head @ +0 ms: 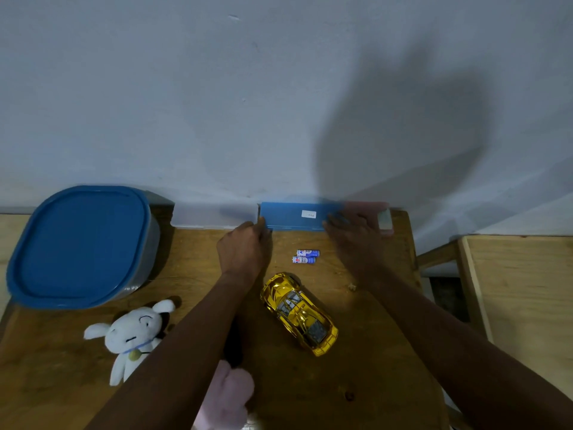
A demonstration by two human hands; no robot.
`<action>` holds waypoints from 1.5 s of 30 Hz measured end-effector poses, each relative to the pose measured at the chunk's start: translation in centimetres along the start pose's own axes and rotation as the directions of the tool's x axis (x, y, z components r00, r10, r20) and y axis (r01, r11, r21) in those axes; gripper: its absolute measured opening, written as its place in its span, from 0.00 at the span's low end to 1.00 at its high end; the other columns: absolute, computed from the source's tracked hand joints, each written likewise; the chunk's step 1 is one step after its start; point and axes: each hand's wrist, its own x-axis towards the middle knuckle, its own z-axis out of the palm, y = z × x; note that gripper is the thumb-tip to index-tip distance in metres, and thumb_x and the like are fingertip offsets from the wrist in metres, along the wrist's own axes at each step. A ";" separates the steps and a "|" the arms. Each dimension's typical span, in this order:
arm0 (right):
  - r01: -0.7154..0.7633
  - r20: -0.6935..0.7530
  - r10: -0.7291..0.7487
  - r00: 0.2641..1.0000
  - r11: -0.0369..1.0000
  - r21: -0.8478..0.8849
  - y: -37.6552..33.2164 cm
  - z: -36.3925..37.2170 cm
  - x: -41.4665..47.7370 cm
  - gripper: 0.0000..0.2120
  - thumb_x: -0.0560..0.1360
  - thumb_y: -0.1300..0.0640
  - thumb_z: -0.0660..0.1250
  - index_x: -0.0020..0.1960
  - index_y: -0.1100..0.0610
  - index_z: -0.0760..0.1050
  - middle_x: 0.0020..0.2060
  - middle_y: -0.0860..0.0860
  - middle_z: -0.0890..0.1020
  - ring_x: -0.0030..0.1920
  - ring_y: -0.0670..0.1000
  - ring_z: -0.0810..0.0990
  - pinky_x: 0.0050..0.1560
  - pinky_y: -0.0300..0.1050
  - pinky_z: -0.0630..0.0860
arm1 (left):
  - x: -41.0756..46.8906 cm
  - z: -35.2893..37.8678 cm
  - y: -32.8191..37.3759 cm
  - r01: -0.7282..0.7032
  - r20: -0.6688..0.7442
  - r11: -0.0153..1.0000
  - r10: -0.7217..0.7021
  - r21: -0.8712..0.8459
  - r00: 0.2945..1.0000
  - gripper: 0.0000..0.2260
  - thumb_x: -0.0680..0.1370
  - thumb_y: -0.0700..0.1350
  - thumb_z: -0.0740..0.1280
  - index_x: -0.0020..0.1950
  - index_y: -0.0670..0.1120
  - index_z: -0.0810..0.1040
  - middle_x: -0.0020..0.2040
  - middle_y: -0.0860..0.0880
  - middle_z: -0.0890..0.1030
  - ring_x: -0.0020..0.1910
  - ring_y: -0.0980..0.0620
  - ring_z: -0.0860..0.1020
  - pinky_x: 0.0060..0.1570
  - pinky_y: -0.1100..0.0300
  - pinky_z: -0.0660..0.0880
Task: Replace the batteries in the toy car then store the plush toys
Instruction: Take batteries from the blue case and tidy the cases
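A shiny gold toy car (pixel 299 313) lies on the wooden table (pixel 356 383) near the middle. Two blue-and-white batteries (pixel 305 256) lie side by side just beyond it. Against the wall sits a flat blue case (pixel 294 216) with a white label. My left hand (pixel 245 249) grips its left end and my right hand (pixel 353 240) rests on its right end. A white plush dog (pixel 133 333) lies at the front left. Partly hidden under my left forearm, a pink plush toy (pixel 229 395) lies at the front edge.
A large container with a blue lid (pixel 77 243) stands at the back left. A clear plastic box (pixel 214 215) sits beside the blue case, with a pink item (pixel 369 212) to the case's right. A second wooden surface (pixel 521 299) is off to the right, past a gap.
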 end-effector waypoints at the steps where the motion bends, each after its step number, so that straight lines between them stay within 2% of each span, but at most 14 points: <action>1: -0.034 0.006 0.034 0.999 0.999 0.021 -0.1 -0.1 0.1 0.12 0.70 0.56 0.76 0.54 0.53 0.83 0.55 0.50 0.85 0.58 0.55 0.81 0.58 0.51 0.73 | -0.1 -0.1 -0.1 0.007 -0.011 0.999 -0.007 -0.038 1.000 0.14 0.82 0.53 0.63 0.61 0.48 0.80 0.43 0.47 0.81 0.36 0.49 0.77 0.35 0.60 0.69; 3: -0.124 0.011 0.124 0.992 0.991 0.057 -1.0 -0.3 0.9 0.11 0.73 0.50 0.72 0.54 0.52 0.82 0.55 0.48 0.84 0.59 0.53 0.80 0.59 0.49 0.71 | -0.4 -0.5 -0.7 0.045 -0.063 0.991 -0.053 -0.124 0.997 0.14 0.80 0.53 0.66 0.62 0.49 0.81 0.48 0.47 0.82 0.42 0.48 0.81 0.39 0.58 0.73; 5: -0.142 0.010 0.142 0.990 0.977 0.158 -2.7 -0.2 2.4 0.15 0.70 0.51 0.76 0.55 0.54 0.82 0.53 0.50 0.85 0.56 0.53 0.82 0.56 0.48 0.75 | -0.7 -0.9 -1.9 0.120 -0.130 0.966 -0.153 -0.230 0.980 0.14 0.77 0.52 0.68 0.60 0.48 0.81 0.52 0.47 0.81 0.47 0.47 0.80 0.43 0.56 0.74; 9: 0.024 0.111 -0.070 0.991 0.926 0.377 -7.7 0.1 6.4 0.16 0.70 0.56 0.76 0.56 0.59 0.82 0.56 0.56 0.84 0.57 0.58 0.82 0.59 0.53 0.77 | -1.0 -1.7 -5.1 0.342 -0.145 0.852 -0.426 -0.396 0.893 0.21 0.71 0.49 0.75 0.61 0.45 0.73 0.61 0.44 0.73 0.58 0.45 0.73 0.54 0.51 0.74; 11: 0.074 0.171 -0.150 0.974 0.920 0.385 -10.6 0.2 8.2 0.16 0.71 0.56 0.74 0.58 0.59 0.82 0.59 0.56 0.82 0.61 0.58 0.80 0.62 0.51 0.75 | -0.7 -1.7 -6.4 0.430 -0.098 0.771 -0.530 -0.470 0.842 0.29 0.70 0.46 0.77 0.66 0.45 0.68 0.66 0.42 0.70 0.63 0.43 0.72 0.58 0.52 0.73; 14: 0.150 0.241 -0.238 0.941 0.931 0.333 -14.6 1.1 10.3 0.18 0.75 0.54 0.69 0.62 0.59 0.78 0.64 0.55 0.79 0.65 0.57 0.76 0.64 0.52 0.73 | 0.1 -1.5 -8.2 0.460 -0.033 0.671 -0.584 -0.582 0.811 0.36 0.71 0.41 0.74 0.74 0.46 0.60 0.69 0.42 0.69 0.65 0.42 0.72 0.59 0.49 0.75; 17: 0.231 0.248 -0.291 0.924 0.941 0.246 -17.0 2.1 11.9 0.17 0.73 0.54 0.69 0.60 0.58 0.77 0.60 0.55 0.79 0.60 0.57 0.77 0.57 0.53 0.76 | 0.5 -1.3 -9.3 0.441 0.019 0.599 -0.579 -0.668 0.815 0.43 0.70 0.39 0.74 0.78 0.49 0.55 0.70 0.44 0.71 0.66 0.45 0.72 0.61 0.51 0.74; 21: 0.236 0.256 -0.269 0.928 0.960 0.151 -18.3 2.9 12.6 0.10 0.75 0.54 0.67 0.53 0.57 0.76 0.50 0.53 0.79 0.50 0.57 0.79 0.43 0.49 0.75 | 0.5 -0.9 -10.1 0.409 0.007 0.574 -0.575 -0.710 0.818 0.41 0.71 0.39 0.75 0.79 0.51 0.56 0.69 0.46 0.72 0.66 0.48 0.72 0.59 0.59 0.70; 24: 0.283 0.317 -0.306 0.898 0.952 0.115 -18.7 3.0 12.3 0.10 0.77 0.54 0.63 0.54 0.58 0.76 0.51 0.54 0.79 0.51 0.56 0.78 0.43 0.49 0.73 | -0.1 -0.6 -10.5 0.406 -0.028 0.642 -0.554 -0.650 0.832 0.40 0.72 0.41 0.76 0.78 0.51 0.57 0.69 0.45 0.72 0.66 0.48 0.71 0.59 0.59 0.68; 26: 0.305 0.354 -0.320 0.879 0.947 0.101 -19.0 2.9 12.3 0.11 0.78 0.54 0.62 0.55 0.60 0.75 0.52 0.55 0.78 0.52 0.57 0.78 0.44 0.50 0.75 | -0.5 -0.7 -10.8 0.396 -0.045 0.667 -0.540 -0.631 0.840 0.40 0.72 0.42 0.76 0.78 0.53 0.57 0.68 0.45 0.73 0.65 0.48 0.72 0.60 0.56 0.72; 33: 0.402 0.489 -0.356 0.797 0.915 0.011 -18.6 3.5 13.8 0.20 0.78 0.50 0.58 0.61 0.62 0.75 0.57 0.58 0.79 0.53 0.59 0.80 0.43 0.46 0.76 | 0.0 -1.0 -11.5 0.400 -0.033 0.656 -0.543 -0.640 0.839 0.40 0.72 0.40 0.77 0.77 0.53 0.58 0.69 0.46 0.74 0.67 0.46 0.73 0.64 0.49 0.73; 38: 0.434 0.491 -0.381 0.784 0.901 0.006 -18.8 2.5 14.8 0.16 0.75 0.51 0.61 0.53 0.62 0.78 0.47 0.58 0.81 0.46 0.59 0.81 0.39 0.45 0.66 | -0.1 -1.7 -11.2 0.371 -0.070 0.646 -0.551 -0.668 0.832 0.37 0.70 0.38 0.78 0.72 0.50 0.62 0.65 0.46 0.77 0.63 0.48 0.76 0.55 0.61 0.70; 42: 0.384 0.482 -0.369 0.795 0.921 0.073 -18.5 1.9 15.2 0.13 0.71 0.50 0.65 0.42 0.60 0.78 0.39 0.57 0.80 0.40 0.58 0.79 0.38 0.44 0.62 | 0.0 -1.9 -11.3 0.376 -0.056 0.624 -0.559 -0.685 0.827 0.35 0.68 0.37 0.79 0.68 0.49 0.63 0.63 0.46 0.78 0.61 0.47 0.78 0.53 0.62 0.71; 45: 0.232 0.444 -0.338 0.830 0.932 0.277 -17.5 1.1 15.6 0.10 0.69 0.52 0.70 0.34 0.57 0.75 0.32 0.53 0.77 0.36 0.54 0.75 0.37 0.42 0.60 | -0.4 -1.8 -10.9 0.359 -0.066 0.634 -0.545 -0.685 0.836 0.36 0.69 0.36 0.78 0.69 0.51 0.61 0.62 0.46 0.79 0.60 0.47 0.79 0.52 0.63 0.72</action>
